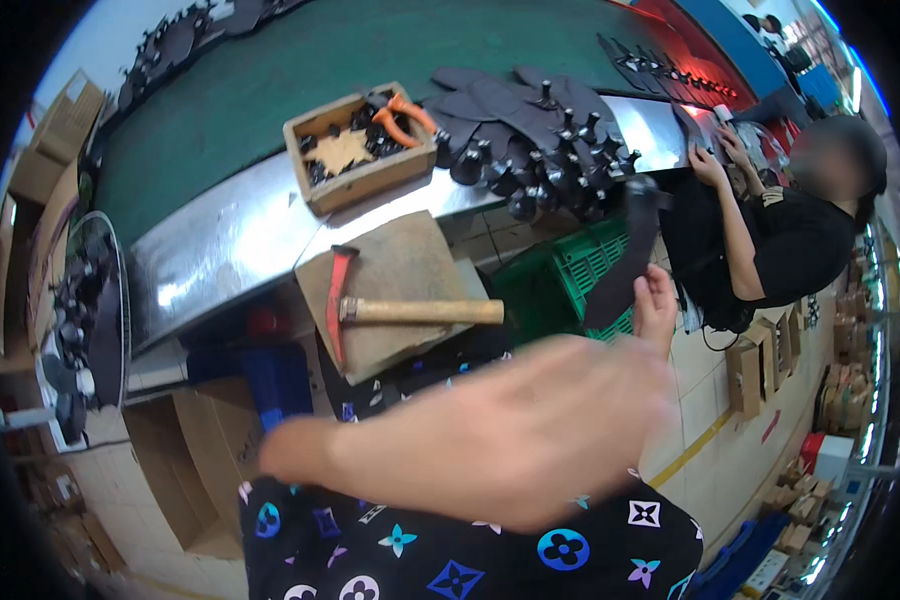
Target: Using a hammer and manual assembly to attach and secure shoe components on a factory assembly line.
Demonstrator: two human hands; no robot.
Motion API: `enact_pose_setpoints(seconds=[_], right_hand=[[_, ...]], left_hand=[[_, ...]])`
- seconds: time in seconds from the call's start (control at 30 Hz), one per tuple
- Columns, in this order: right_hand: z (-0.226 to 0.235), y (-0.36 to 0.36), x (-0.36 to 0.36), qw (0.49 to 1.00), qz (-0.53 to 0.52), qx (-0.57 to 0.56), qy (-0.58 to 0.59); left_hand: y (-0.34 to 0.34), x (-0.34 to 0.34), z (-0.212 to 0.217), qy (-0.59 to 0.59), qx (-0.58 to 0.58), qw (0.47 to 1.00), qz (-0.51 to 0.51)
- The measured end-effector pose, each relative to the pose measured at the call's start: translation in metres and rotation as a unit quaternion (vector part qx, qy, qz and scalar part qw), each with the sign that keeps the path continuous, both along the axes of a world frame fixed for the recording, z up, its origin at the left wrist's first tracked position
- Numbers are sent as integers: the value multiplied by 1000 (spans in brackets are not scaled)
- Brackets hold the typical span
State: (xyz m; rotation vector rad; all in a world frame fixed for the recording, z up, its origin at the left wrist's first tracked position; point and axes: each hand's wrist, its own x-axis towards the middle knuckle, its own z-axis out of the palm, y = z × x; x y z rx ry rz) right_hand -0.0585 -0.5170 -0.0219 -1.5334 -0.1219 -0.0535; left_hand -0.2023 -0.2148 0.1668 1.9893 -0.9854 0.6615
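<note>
At right of centre my right hand [654, 310] pinches a dark shoe sole [625, 265], which points up and away from me with a heel-like end at its top. My left hand [590, 410] reaches across my body and is smeared by motion beside the right one; its fingers do not show. A hammer [420, 311] with a red head and wooden handle lies on a worn brown board [400, 250] in front of me. Beyond it, several dark soles with black heels [530, 130] are piled at the bench edge.
A wooden box [345, 195] with small black parts and orange-handled pliers [400, 120] stands on the metal bench edge [210, 255], beside a green belt [250, 80]. A green crate [585, 265] sits below. At right, a co-worker [780, 230] handles a sole. Cartons [195, 460] stand lower left.
</note>
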Motion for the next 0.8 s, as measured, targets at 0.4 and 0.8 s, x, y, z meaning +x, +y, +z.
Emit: enact_pose_setpoints(seconds=[0.4,0.8], right_hand=[[-137,-36,90,715,-290,-629,93],[43,162,193,732,49,-582,-352]], left_hand=[[29,-55,66,-675,508,483,231],[103,-104,-36,-545,-30,759,354]])
